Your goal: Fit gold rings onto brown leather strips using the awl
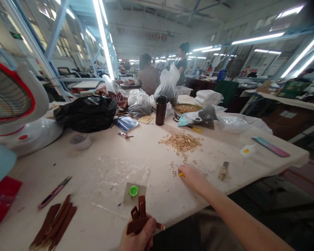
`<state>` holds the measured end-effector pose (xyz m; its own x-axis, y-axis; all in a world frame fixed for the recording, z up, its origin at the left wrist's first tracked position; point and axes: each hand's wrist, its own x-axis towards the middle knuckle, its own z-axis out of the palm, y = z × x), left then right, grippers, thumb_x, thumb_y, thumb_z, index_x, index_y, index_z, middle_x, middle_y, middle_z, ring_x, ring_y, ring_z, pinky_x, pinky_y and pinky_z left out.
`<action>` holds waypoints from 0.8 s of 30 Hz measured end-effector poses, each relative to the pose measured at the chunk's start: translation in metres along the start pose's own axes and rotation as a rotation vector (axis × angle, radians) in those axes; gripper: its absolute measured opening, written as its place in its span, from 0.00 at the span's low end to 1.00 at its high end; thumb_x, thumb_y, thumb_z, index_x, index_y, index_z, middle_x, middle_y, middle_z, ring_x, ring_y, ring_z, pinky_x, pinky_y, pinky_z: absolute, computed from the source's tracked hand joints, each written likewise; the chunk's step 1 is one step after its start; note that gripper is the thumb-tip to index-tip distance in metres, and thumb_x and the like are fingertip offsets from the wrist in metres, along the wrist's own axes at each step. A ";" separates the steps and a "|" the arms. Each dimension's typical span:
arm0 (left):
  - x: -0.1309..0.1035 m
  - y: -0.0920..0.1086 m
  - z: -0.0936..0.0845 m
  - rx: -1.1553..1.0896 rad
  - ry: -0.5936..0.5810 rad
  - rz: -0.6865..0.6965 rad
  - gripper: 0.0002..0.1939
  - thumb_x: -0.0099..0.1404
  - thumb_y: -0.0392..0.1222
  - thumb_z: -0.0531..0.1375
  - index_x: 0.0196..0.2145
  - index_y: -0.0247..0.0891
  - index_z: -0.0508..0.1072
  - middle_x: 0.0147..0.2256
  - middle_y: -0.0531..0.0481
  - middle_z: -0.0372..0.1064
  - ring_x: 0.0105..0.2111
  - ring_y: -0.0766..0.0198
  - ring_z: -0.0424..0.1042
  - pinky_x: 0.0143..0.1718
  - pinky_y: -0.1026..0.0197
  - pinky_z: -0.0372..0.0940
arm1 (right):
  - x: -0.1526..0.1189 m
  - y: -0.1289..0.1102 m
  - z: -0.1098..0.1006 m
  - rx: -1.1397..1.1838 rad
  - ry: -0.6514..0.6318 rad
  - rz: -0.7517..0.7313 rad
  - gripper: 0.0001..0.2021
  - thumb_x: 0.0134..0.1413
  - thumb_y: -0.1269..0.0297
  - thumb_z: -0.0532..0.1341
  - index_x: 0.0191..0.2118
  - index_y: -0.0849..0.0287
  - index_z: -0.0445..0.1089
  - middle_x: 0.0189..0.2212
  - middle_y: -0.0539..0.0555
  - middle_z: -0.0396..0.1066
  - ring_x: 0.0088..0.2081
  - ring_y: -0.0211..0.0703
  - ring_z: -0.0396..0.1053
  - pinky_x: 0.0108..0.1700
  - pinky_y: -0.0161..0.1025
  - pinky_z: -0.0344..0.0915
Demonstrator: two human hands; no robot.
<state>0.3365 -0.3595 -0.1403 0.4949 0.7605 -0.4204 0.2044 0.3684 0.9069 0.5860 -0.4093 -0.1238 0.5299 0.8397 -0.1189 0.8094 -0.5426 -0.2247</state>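
At the bottom centre my left hand (140,235) is closed round several brown leather strips (138,223), one showing a gold-coloured metal piece at its end. My right hand (192,177) rests low over the table, just in front of a pile of small gold-coloured rings (182,141). Something small and yellow shows at its fingertips, too small to name, and a few loose rings lie beside them. A green round cap (133,190) sits on a small grey square beyond my left hand. More brown strips (54,223) lie at the lower left.
Pink-handled snips (54,192), a tape roll (81,142) and a white fan (28,129) stand or lie on the left. Farther back are a black bag (86,113) and a dark bottle (161,109). A small glass bottle (223,171) lies right of my right hand. Two people are beyond the table.
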 end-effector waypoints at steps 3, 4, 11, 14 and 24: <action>-0.002 0.001 -0.003 0.011 -0.015 -0.004 0.20 0.44 0.56 0.63 0.24 0.35 0.67 0.09 0.59 0.57 0.10 0.74 0.50 0.14 0.67 0.43 | 0.005 0.001 0.005 -0.038 -0.045 -0.001 0.07 0.55 0.75 0.54 0.33 0.61 0.69 0.32 0.56 0.71 0.37 0.46 0.67 0.36 0.37 0.57; -0.003 0.002 -0.003 0.012 -0.020 -0.005 0.19 0.44 0.55 0.63 0.24 0.35 0.67 0.10 0.59 0.58 0.10 0.74 0.50 0.14 0.67 0.43 | 0.005 0.002 0.005 -0.048 -0.058 -0.001 0.06 0.56 0.74 0.54 0.33 0.62 0.69 0.32 0.56 0.70 0.36 0.45 0.67 0.36 0.37 0.58; -0.016 0.005 0.001 0.027 -0.036 -0.029 0.19 0.45 0.53 0.63 0.27 0.36 0.66 0.11 0.59 0.59 0.12 0.71 0.54 0.15 0.67 0.46 | -0.005 0.008 0.007 -0.088 -0.102 0.007 0.07 0.59 0.64 0.56 0.37 0.63 0.67 0.34 0.52 0.68 0.36 0.43 0.67 0.40 0.43 0.64; -0.024 0.005 0.000 0.036 -0.036 -0.007 0.20 0.45 0.55 0.63 0.27 0.36 0.66 0.12 0.59 0.59 0.12 0.71 0.54 0.16 0.67 0.47 | -0.007 0.008 0.008 -0.088 -0.095 0.030 0.08 0.60 0.63 0.56 0.38 0.63 0.67 0.35 0.53 0.68 0.36 0.42 0.68 0.39 0.44 0.65; -0.063 0.024 0.000 0.004 0.069 0.173 0.15 0.45 0.51 0.64 0.25 0.36 0.72 0.16 0.55 0.63 0.17 0.68 0.59 0.19 0.66 0.54 | -0.067 -0.022 -0.008 0.132 0.092 -0.069 0.05 0.52 0.76 0.56 0.32 0.60 0.66 0.31 0.51 0.70 0.34 0.40 0.67 0.36 0.33 0.60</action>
<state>0.3103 -0.3986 -0.0920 0.4641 0.8471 -0.2590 0.1248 0.2270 0.9659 0.5346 -0.4532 -0.1028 0.4998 0.8661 -0.0106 0.8078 -0.4705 -0.3552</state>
